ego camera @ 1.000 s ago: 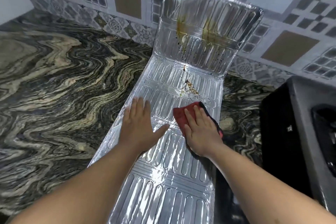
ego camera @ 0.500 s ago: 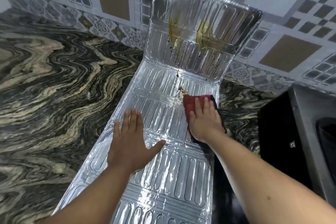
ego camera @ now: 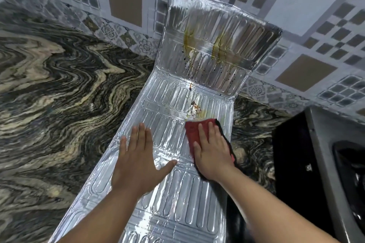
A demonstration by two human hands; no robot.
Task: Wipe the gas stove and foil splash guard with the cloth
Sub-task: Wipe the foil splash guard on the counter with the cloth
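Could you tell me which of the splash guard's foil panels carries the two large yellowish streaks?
The upright panel leaning against the tiled wall; the flat panels under both hands show only small specks near the fold.

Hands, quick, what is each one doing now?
Left hand: open, flat on the silver ribbed foil splash guard, holding nothing.
Right hand: open, pressing the red cloth onto the foil.

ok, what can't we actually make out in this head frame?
- Gas stove: cut off by the right edge; burners out of frame.
- Cloth: mostly under the right hand.
- Foil splash guard: near end cut off by the bottom edge; part hidden under the left hand.
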